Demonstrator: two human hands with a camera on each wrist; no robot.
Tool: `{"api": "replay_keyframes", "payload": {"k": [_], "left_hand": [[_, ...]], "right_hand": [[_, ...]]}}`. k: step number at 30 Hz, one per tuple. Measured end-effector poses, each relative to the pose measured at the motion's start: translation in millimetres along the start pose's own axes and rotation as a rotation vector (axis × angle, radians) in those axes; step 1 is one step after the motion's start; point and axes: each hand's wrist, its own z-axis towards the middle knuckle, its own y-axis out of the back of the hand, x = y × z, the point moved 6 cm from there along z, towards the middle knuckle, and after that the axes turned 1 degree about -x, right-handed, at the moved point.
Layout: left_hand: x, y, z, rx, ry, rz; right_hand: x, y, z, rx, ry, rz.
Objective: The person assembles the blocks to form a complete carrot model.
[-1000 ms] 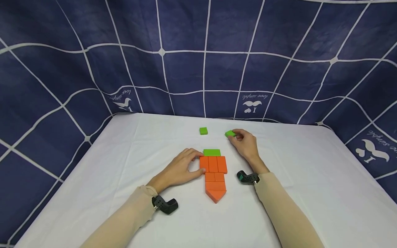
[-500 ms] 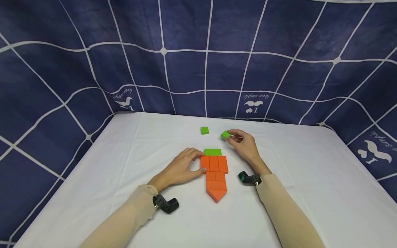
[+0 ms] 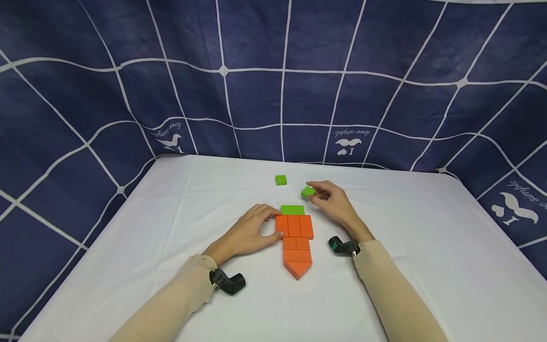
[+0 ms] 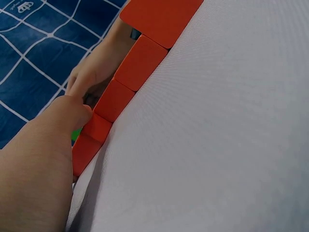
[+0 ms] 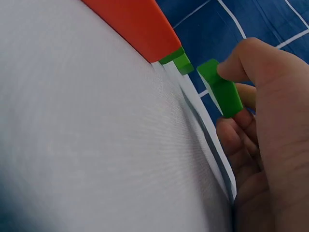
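In the head view, orange blocks lie on the white table as an arrow-like shape: three upright rectangular blocks [image 3: 294, 226] across the top, smaller blocks [image 3: 297, 243] below, and a pointed block [image 3: 297, 270] nearest me. A green rectangular block [image 3: 292, 210] touches the top row's far edge. My left hand [image 3: 247, 233] holds the leftmost orange block [image 3: 281, 225] between index finger and thumb. Beyond the row, my right hand [image 3: 334, 203] pinches a small green block [image 3: 308, 192]; the right wrist view shows this green block [image 5: 221, 89] between thumb and fingers, tilted.
Another small green block [image 3: 280, 180] lies by itself toward the back of the white-covered table [image 3: 205, 190]. A dark blue cloth [image 3: 252, 99] with white grid lines hangs behind and at both sides. Wrist cameras [image 3: 231, 283] sit on both wrists.
My right hand has moved left and slightly toward me with the small green block, coming closer to the green rectangular block. My left hand stays at the orange row.
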Motion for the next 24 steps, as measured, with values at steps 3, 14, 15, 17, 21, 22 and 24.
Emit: {"api": "replay_keyframes", "payload": {"k": [3,14,15,17,21,22,24], "left_hand": [[0.5,0.6,-0.5,-0.004,0.001,0.000],[0.8,-0.1,-0.6,0.008,0.002,0.001],[0.6,-0.2,-0.6,0.008,0.003,0.001],[0.8,-0.5,-0.5,0.012,0.005,-0.001],[0.0,-0.6,-0.4,0.014,0.005,0.000],[-0.2,-0.4,-0.6,0.013,0.005,-0.001],[-0.7,0.0,-1.0,0.010,0.005,-0.001]], "right_hand": [[1.7,-2.2,-0.2,0.036,0.008,-0.035],[3.7,-6.5,-2.3,0.107,0.000,-0.060],[4.0,-7.0,-2.6,0.118,0.000,-0.066],[4.5,-7.8,-3.1,0.138,0.002,-0.082],[5.1,-8.4,-3.8,0.161,0.013,-0.110],[5.6,-8.4,-4.0,0.167,0.014,-0.115],[6.7,-8.7,-4.4,0.180,0.014,-0.122]]}}
